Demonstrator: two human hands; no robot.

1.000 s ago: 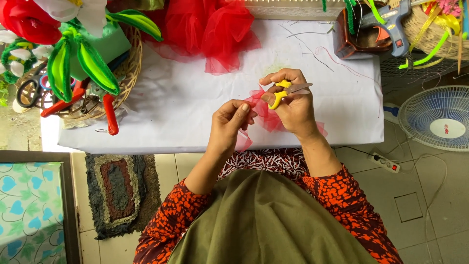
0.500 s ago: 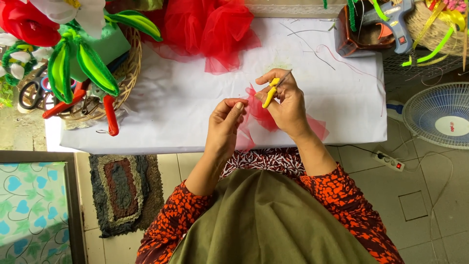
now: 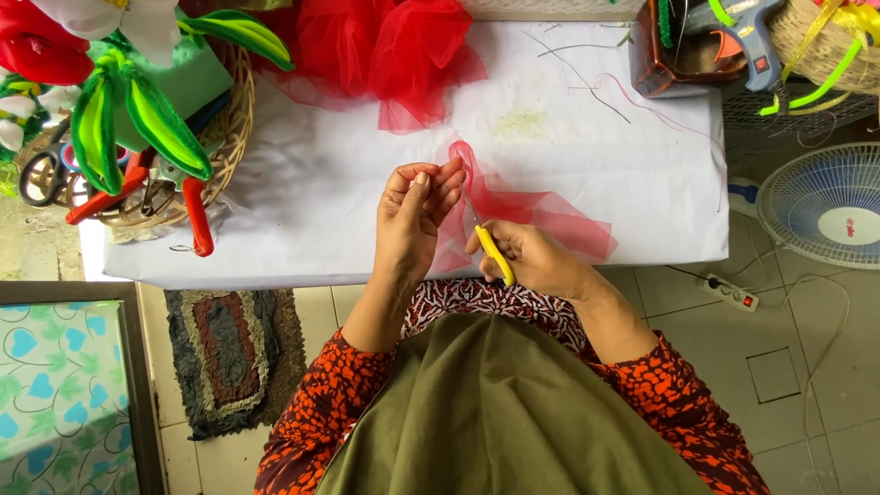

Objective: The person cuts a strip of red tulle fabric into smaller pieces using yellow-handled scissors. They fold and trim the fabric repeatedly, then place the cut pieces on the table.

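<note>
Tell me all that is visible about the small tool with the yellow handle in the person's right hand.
The yellow-handled tool looks like small scissors or snips: a smooth yellow handle, plastic by its look, with a thin grey metal blade part pointing up and to the left. It lies slanted in the right hand, whose fingers wrap the handle. Its tip meets the sheer red net fabric, which the left hand pinches above the white table cover. Whether the blades are open cannot be told.

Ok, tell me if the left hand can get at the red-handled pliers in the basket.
Probably yes. The left hand pinches red netting, and bare white table lies between it and the pliers, whose handle hangs over the basket rim, uncovered. It would have to drop the netting first.
</note>
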